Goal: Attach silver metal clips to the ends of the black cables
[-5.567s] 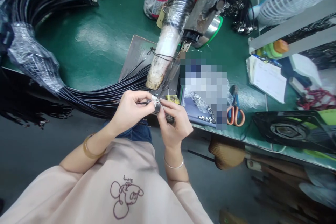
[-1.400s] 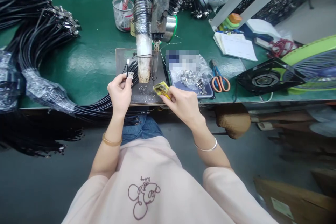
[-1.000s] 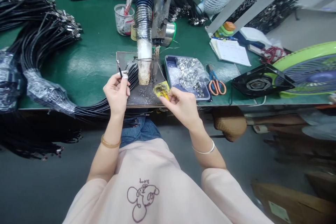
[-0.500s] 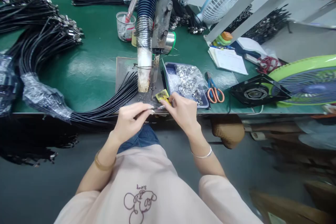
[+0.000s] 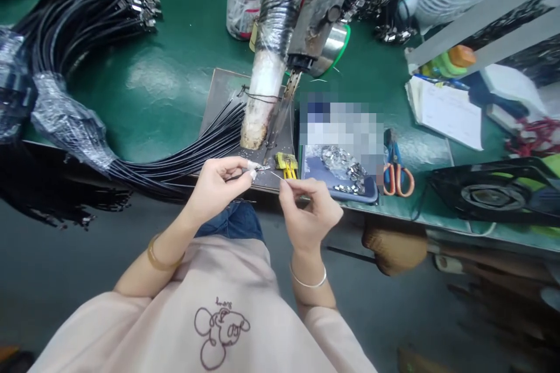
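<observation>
My left hand (image 5: 216, 183) pinches the end of one black cable (image 5: 245, 173) near the front edge of the dark metal work plate (image 5: 223, 90); a small metal clip shows at the cable's tip. My right hand (image 5: 308, 210) is closed in a pinch on a thin wire (image 5: 277, 176) that points toward that tip. A yellow-handled tool (image 5: 286, 163) lies on the plate just beyond both hands. The bundle of black cables (image 5: 184, 154) runs left from the plate.
A soldering head with a ribbed hose (image 5: 280, 23) hangs over the plate. To the right lie a blue tray of metal clips (image 5: 343, 172), orange scissors (image 5: 396, 172), papers (image 5: 446, 113) and a black fan (image 5: 485, 192). A plastic cup (image 5: 240, 3) and more cable bundles (image 5: 87, 11) sit on the green table (image 5: 166, 70).
My right hand has let go of the yellow tool, now lying on the plate, and pinches a thin wire. My left hand brought the cable end to the plate's front edge.
</observation>
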A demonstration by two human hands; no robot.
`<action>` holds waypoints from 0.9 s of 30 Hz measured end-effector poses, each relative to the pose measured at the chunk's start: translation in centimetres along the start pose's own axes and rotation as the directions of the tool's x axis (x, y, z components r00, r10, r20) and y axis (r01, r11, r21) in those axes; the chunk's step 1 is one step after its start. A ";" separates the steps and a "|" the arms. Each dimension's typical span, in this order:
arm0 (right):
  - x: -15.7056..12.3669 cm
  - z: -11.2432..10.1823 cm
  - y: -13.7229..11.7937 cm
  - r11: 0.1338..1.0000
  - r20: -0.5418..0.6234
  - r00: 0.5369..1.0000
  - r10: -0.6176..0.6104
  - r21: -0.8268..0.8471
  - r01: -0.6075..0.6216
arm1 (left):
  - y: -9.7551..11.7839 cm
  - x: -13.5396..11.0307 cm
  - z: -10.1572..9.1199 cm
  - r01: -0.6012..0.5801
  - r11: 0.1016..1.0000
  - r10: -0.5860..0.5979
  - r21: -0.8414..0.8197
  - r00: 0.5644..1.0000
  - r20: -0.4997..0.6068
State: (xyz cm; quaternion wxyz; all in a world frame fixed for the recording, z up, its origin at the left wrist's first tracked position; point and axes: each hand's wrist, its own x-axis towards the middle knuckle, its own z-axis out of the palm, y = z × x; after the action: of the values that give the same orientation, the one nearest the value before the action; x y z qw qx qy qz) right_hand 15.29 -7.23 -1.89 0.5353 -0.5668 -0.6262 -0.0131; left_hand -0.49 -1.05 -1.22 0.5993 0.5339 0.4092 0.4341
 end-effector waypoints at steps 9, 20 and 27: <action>0.6 1.2 0.5 0.995 0.098 0.995 -0.023 0.098 0.014 | 0.6 0.1 0.4 -0.037 0.997 0.040 0.072 0.998 -0.038; 1.1 1.3 0.3 0.988 0.083 0.997 0.000 0.155 -0.013 | 1.3 0.1 0.7 -0.093 0.985 0.105 0.148 0.991 -0.081; 0.8 1.0 0.1 0.980 0.112 0.993 0.043 0.187 -0.063 | 1.4 0.0 0.6 -0.070 0.980 0.084 0.189 0.994 -0.067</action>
State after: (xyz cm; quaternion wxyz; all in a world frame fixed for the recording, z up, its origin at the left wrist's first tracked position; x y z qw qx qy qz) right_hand 14.83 -5.99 -1.81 0.5526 -0.5295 -0.6371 0.0916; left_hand -0.04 -1.16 0.25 0.5138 0.5863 0.4492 0.4364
